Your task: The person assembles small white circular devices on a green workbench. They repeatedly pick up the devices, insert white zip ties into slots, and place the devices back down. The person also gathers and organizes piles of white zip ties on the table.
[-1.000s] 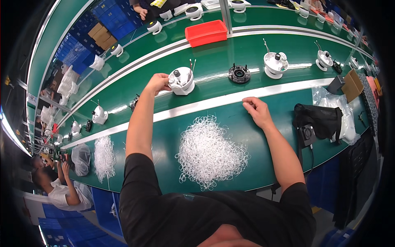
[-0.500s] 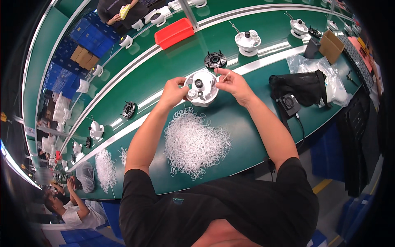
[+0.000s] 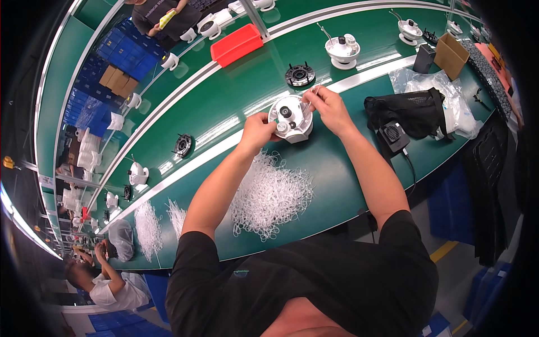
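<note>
A round white plastic housing (image 3: 298,132), with a black cylindrical part in its middle and a small white round piece beside it, sits over the bench's near strip. My left hand (image 3: 259,131) is closed on its left rim, thumb and fingers pressed together there. At the upper right rim my right hand (image 3: 331,111) pinches thin wire leads that rise from the housing. The fingertips partly hide where the leads run. Just beyond the housing lies a black round base with prongs (image 3: 300,75). Closer to me is a loose pile of small white loops (image 3: 274,194).
Similar white housings (image 3: 342,51) and black bases (image 3: 182,145) stand along the green conveyor. A red bin (image 3: 238,45) is at the back. On the right lie a black pouch (image 3: 410,106), a small black device with a cable (image 3: 393,136) and a cardboard box (image 3: 451,56). Co-workers sit left and opposite.
The housing and both hands appear farther right in the picture, as the whole view has shifted somewhat. My left hand still grips the rim and my right hand still pinches the leads.
</note>
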A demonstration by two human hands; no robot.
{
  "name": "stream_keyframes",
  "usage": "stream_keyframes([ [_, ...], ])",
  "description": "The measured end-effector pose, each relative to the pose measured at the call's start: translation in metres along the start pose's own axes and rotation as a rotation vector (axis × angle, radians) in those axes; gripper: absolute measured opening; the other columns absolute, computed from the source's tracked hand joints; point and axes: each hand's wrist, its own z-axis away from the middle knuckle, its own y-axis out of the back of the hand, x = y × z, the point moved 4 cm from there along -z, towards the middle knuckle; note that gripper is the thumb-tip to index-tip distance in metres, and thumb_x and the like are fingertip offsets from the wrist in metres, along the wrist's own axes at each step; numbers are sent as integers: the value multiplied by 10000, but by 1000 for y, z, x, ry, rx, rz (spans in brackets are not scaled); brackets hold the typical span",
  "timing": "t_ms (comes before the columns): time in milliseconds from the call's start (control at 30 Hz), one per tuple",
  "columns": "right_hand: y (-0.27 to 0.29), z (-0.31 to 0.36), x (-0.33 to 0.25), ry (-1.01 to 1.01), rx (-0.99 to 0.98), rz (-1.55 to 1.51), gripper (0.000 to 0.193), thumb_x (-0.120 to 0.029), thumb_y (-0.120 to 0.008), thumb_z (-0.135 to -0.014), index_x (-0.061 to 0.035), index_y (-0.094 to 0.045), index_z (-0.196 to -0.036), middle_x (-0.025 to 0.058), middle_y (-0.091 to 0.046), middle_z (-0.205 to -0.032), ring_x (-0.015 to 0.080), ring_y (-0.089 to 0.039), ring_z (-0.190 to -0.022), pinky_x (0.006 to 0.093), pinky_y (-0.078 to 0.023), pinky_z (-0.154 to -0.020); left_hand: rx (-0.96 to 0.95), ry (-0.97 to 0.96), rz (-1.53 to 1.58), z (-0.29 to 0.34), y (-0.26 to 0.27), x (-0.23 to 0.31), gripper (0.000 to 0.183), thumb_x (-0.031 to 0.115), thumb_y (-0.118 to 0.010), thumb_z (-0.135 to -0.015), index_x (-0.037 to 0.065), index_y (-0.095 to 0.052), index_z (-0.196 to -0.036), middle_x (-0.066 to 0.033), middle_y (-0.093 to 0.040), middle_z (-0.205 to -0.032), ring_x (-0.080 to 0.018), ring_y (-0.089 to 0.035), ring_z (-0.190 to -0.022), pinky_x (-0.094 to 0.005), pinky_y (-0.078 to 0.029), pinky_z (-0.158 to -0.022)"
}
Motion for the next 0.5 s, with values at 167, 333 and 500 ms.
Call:
stream_keyframes([
  [167,1,1,1,-21,3,2,254,-165,-530,-1003,12,-646,-1143,59,-678,-917,110,-598,-806,269,-504,-772,-38,34,7,6,-10,-3,294,54,-622,-871,-112,-623,-1114,-152,-693,-1000,-216,-717,-821,-325,-624,-696],
  [333,-3,3,5,-1,-19,106,307,-151,-540,-987,-16,-649,-1240,73,-705,-1006,121,-624,-865,275,-492,-792,-126,145,140,17,-14,3,299,125,-656,-911,-101,-632,-1106,-125,-687,-956,-183,-698,-768,-289,-608,-652],
  [500,-5,6,-6,-17,2,173,272,-143,-544,-985,-10,-663,-1190,80,-717,-944,144,-660,-890,293,-500,-788,53,-128,112,-2,6,9,253,143,-659,-947,-59,-654,-1099,-77,-673,-904,-141,-654,-731,-270,-573,-636],
])
